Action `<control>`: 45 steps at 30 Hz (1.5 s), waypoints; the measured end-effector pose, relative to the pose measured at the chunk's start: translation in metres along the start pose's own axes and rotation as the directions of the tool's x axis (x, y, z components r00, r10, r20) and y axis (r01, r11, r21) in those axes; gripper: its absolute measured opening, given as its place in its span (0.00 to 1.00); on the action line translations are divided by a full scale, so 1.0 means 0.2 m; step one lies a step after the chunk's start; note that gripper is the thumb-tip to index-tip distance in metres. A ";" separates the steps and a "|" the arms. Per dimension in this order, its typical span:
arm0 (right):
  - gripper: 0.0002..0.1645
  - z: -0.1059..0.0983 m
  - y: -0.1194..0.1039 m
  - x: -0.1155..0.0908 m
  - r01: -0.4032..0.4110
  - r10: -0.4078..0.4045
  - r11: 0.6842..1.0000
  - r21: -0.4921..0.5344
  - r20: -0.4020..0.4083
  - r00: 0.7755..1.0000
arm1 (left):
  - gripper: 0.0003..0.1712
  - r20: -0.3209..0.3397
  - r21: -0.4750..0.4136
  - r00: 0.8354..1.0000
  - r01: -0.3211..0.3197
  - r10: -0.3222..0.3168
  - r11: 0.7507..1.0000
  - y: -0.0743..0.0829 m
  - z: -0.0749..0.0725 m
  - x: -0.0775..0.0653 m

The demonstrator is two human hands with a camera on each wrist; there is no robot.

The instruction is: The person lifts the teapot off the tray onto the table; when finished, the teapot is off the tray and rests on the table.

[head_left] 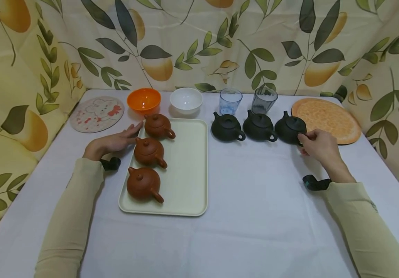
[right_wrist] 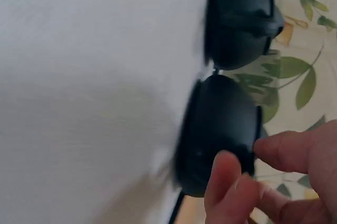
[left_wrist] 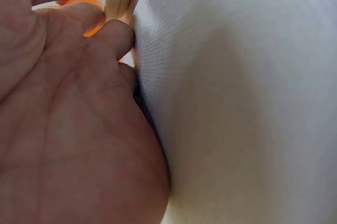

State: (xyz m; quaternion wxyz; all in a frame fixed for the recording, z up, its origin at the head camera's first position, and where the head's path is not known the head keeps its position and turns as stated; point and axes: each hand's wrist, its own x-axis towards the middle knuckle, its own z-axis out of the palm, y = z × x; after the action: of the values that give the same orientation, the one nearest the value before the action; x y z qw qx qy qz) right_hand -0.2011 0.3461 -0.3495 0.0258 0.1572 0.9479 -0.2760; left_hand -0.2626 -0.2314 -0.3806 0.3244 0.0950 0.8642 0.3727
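Note:
My right hand (head_left: 319,148) pinches the handle side of the rightmost black teapot (head_left: 289,127), and its fingers hide the handle. In the right wrist view, thumb and forefinger close in on the dark teapot (right_wrist: 221,129) from the right. Two more black teapots, one in the middle (head_left: 259,126) and one at left (head_left: 226,127), stand in a row beside it. My left hand (head_left: 114,143) lies with straight fingers at the left edge of the cream tray (head_left: 185,173). Three brown teapots (head_left: 143,183) stand in a column along the tray's left side.
Behind the tray stand an orange bowl (head_left: 144,99) and a white bowl (head_left: 186,100). Blue (head_left: 230,99) and grey (head_left: 264,101) glasses stand behind the black teapots. A round rabbit mat (head_left: 97,114) lies at far left, a tan round mat (head_left: 324,117) at far right.

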 end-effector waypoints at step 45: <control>0.05 0.75 -0.95 -0.86 0.789 -0.812 0.584 0.192 0.153 0.563 | 0.39 0.004 0.025 1.000 0.019 -0.020 1.000 0.02 0.00 -0.01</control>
State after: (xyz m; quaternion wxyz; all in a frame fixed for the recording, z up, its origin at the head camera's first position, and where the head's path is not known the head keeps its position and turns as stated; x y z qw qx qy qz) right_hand -0.1030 0.0655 -0.3560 -0.0033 -0.3208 0.8910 -0.3214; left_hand -0.2611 -0.2285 -0.3767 0.3285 0.0913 0.8690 0.3586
